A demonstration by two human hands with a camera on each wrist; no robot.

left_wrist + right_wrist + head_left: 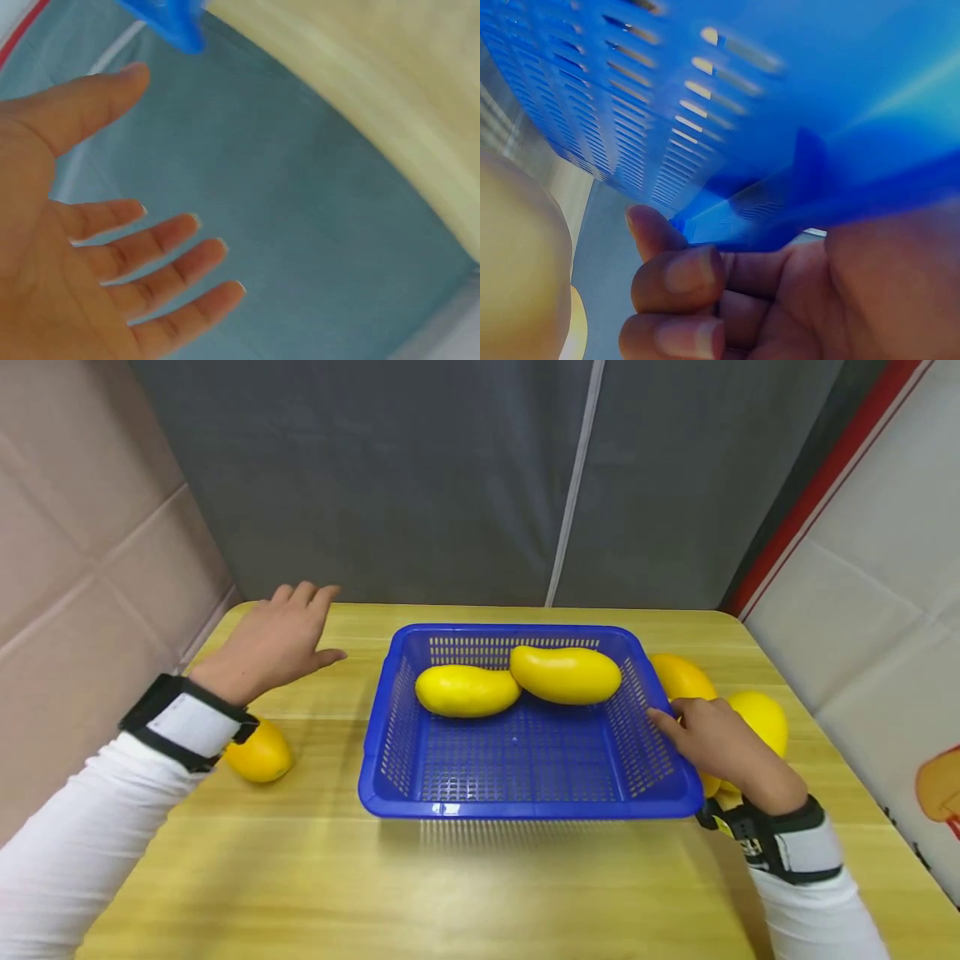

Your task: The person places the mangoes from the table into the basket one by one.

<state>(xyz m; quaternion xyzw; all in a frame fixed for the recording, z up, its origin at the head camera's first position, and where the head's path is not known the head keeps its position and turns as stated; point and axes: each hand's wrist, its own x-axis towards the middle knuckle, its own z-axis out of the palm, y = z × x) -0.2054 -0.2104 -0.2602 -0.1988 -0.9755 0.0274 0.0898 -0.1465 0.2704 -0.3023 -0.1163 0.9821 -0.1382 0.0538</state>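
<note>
A blue plastic basket (517, 810) with slotted walls holds two yellow mangoes, the left one (467, 692) and the right one (566, 675), lying end to end. My right hand (712, 735) grips the basket's right rim, its fingers curled under the lip in the right wrist view, thumb over the top. To the left, my left hand (277, 639) is raised in the air with fingers spread and nothing in it; the left wrist view shows its bare palm (67, 277). Below the left wrist, a yellow-orange mango (261, 753) lies on the table, partly covered by the wrist strap.
Several yellow fruits, among them one orange-yellow (681, 677) and one bright yellow (761, 718), lie right of the basket, partly behind my right hand. The wooden table (480, 893) meets a grey curtain (375, 485) at the back, with walls on both sides.
</note>
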